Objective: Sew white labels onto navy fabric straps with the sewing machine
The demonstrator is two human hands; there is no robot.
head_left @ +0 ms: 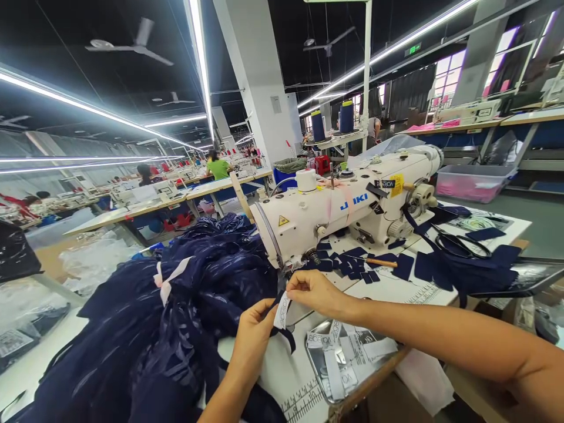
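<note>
Near the needle end of a white sewing machine point(308, 217), a white printed label point(282, 311) is held between my two hands. My left hand point(258, 329) is closed on the label's lower end and on dark fabric beside it. The fingers of my right hand point(311, 291) pinch the label's upper end. A dark strap point(287, 339) curls out below the label. To the left lies a big heap of navy fabric point(189, 294), tied with a pale strip point(170, 279). A metal tray point(315, 367) with more white labels point(333, 370) stands at the table's front edge.
Navy fabric pieces point(352, 264), an orange-handled tool point(381, 262) and black scissors point(462, 244) lie around the machine's right side. Two dark thread cones point(346, 117) stand behind it. A clear bin point(473, 179) is at right. A person in green point(218, 167) sits farther back.
</note>
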